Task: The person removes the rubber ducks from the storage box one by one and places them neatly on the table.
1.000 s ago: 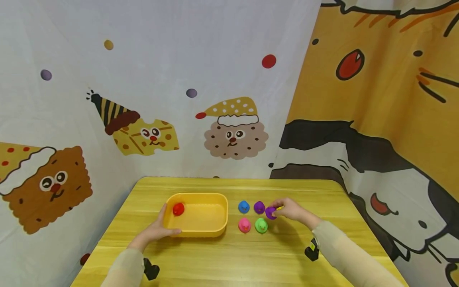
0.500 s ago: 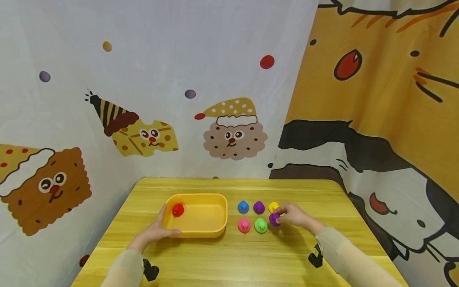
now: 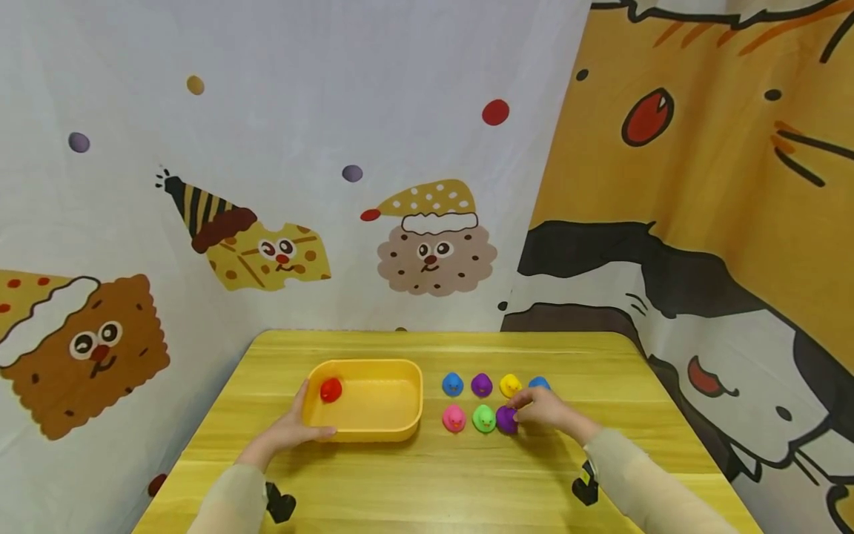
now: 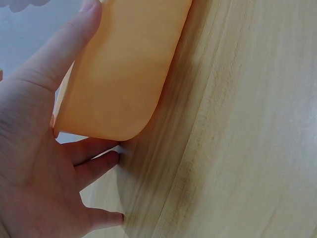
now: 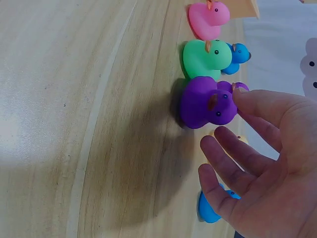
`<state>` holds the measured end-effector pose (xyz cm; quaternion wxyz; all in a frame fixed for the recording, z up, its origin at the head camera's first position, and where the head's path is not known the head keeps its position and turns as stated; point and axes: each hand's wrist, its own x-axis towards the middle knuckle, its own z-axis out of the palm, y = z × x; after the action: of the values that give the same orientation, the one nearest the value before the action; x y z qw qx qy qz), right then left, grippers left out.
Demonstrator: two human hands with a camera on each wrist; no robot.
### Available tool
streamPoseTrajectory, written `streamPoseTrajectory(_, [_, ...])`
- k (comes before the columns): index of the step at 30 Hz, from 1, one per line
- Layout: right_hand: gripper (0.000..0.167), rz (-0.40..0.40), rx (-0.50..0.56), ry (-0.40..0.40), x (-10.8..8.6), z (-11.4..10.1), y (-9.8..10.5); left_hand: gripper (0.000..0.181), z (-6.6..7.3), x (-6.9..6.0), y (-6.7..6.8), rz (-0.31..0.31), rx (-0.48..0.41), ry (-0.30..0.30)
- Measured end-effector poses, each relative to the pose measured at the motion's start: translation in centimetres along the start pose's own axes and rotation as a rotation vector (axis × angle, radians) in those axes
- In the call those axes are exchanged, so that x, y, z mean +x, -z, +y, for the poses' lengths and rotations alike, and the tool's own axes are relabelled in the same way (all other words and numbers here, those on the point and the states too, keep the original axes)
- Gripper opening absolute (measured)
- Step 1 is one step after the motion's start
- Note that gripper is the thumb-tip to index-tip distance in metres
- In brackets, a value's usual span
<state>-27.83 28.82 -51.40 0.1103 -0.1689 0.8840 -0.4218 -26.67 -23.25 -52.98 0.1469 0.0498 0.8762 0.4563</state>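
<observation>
My left hand point(image 3: 296, 425) rests against the near-left corner of a yellow plastic tub point(image 3: 373, 436), thumb along its front wall and fingers spread at its left end. A red toy duck point(image 3: 330, 390) lies inside the tub, at the left. With thumb and forefinger, my right hand point(image 3: 545, 410) pinches the head of a purple toy duck point(image 5: 200, 103); the forefinger's tip is hidden behind it. That duck is at table level, right of a green duck point(image 3: 484, 419). The other right fingers point(image 5: 229, 166) are loosely bent and apart from it.
A blue duck point(image 3: 453, 384), a second purple duck point(image 3: 482, 385) and a yellow duck point(image 3: 510, 385) form the back row, with another blue duck point(image 3: 539, 383) partly behind my right hand. A pink duck point(image 3: 454, 418) is left of the green one. A printed curtain point(image 3: 300, 133) hangs behind the table.
The right hand has brought the purple duck nearer, from in front of the yellow duck to beside the green one. The yellow and right-hand blue ducks have come into sight. The left hand stays put.
</observation>
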Motion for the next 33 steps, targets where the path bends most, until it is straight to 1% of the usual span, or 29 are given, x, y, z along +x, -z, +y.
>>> streamPoseTrajectory(3, [0.026,0.004,-0.003,-0.017,-0.1,0.0,-0.2,0.132,0.1,0.0,0.0,-0.003,-0.005,0.002])
streamPoseTrajectory(7, [0.025,-0.012,-0.008,-0.031,-0.1,0.0,-0.5,0.131,0.2,-0.2,0.0,-0.001,-0.010,0.001])
streamPoseTrajectory(11, [0.024,-0.028,0.000,-0.032,-0.2,0.0,-0.9,0.131,0.2,-0.2,-0.1,0.003,-0.005,0.002])
streamPoseTrajectory(16, [0.023,-0.015,0.009,-0.021,-0.2,0.2,-1.1,0.132,0.2,-0.2,-0.1,0.005,0.005,0.006])
streamPoseTrajectory(23, [0.023,-0.004,-0.029,-0.025,-0.2,0.3,-0.9,0.132,0.2,0.0,-0.1,0.004,0.004,0.008])
streamPoseTrajectory(29, [0.022,0.000,-0.029,-0.054,-0.4,0.3,-0.5,0.131,0.1,-0.1,-0.1,0.007,0.007,0.005])
streamPoseTrajectory(33, [0.022,0.006,-0.041,-0.053,-0.6,0.4,-0.3,0.131,0.1,0.0,-0.1,0.004,0.002,0.009])
